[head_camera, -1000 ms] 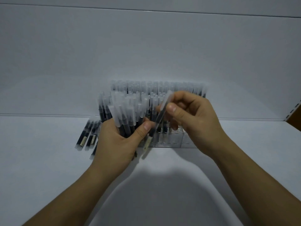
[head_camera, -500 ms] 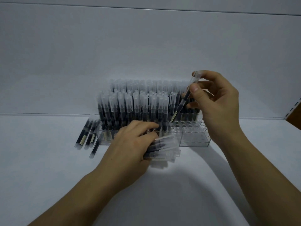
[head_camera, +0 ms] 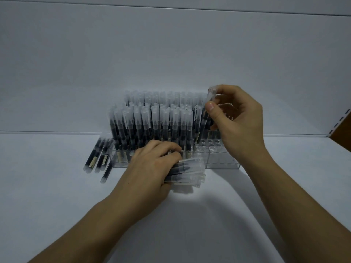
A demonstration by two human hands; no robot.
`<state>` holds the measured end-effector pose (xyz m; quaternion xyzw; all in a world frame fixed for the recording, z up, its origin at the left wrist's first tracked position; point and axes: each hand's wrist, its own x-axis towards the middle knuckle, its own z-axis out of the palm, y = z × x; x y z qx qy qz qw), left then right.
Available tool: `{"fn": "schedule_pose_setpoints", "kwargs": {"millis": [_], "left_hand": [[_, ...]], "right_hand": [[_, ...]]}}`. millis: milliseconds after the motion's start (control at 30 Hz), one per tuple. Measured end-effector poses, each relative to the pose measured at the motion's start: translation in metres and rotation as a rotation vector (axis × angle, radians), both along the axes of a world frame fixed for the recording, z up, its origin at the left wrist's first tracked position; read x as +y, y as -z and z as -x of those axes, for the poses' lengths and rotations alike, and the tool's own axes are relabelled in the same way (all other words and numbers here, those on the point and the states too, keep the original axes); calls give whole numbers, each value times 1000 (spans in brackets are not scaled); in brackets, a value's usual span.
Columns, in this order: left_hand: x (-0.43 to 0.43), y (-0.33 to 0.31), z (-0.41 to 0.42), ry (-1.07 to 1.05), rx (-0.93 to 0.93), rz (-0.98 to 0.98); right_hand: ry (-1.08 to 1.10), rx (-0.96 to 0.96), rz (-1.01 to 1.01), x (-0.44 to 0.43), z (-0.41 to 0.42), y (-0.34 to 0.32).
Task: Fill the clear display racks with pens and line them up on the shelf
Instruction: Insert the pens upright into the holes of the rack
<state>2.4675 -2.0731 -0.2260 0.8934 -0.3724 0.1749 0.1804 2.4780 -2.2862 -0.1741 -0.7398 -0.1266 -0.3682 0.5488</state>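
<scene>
A few loose pens [head_camera: 98,156] lie flat on the shelf [head_camera: 284,168], left of my left hand [head_camera: 150,168]. That hand sits low in front of the rack [head_camera: 222,160], fingers curled round a bundle [head_camera: 190,170] of pens, caps sticking out to its right. Behind it stand racked pens [head_camera: 148,126]. My right hand [head_camera: 241,122], above the rack's empty holes, pinches one tilted pen [head_camera: 204,119] between thumb and fingers.
</scene>
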Motion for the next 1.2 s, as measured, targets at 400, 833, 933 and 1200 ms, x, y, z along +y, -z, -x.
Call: {"fn": "schedule_pose_setpoints", "kwargs": {"millis": [400,833,933,1200], "left_hand": [[-2,-1,2,-25,-19,-21],[-5,-2,4,-50,-34,-14],[-4,-3,4,-64,-33,-10],[-4,-2,4,-62,-34,1]], "right_hand": [[53,31,204,5,-5,13],[69,32,244,4,-4,15],[71,47,233,4,-3,15],[61,113,336,8,0,18]]}}
